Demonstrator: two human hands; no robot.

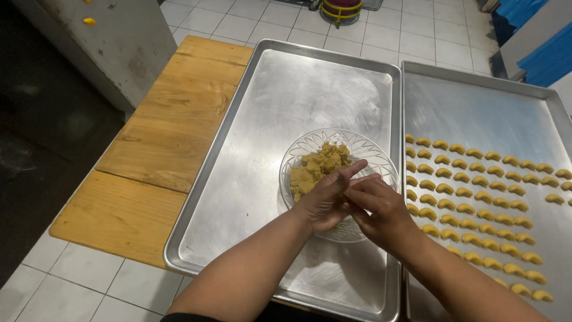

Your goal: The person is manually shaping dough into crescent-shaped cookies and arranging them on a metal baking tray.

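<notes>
Over a glass bowl (381, 164) of yellow dough (316, 167), a person's two bare hands meet, pressed close together above the bowl's near rim. The left hand (325, 200) is cupped, its forefinger stretched out toward the right, and the right hand (378, 206) lies against it with fingers curled inward over the left palm; whether a bit of dough sits between them cannot be told, since the fingers hide the spot. The crumbly dough is heaped in the far left part of the bowl, just beyond the hands and not touching them. The bowl stands on a large metal tray (268, 119), otherwise bare, which rests on a wooden board (161, 143) laid over a white tiled floor (77, 286). Just beside it on the right lies a second metal tray (476, 107), its edge touching the first, carrying neat rows of small crescent-shaped dough pieces (471, 206) across its near half. Both forearms reach in from the bottom of the view, crossing the near edge of the first tray.
</notes>
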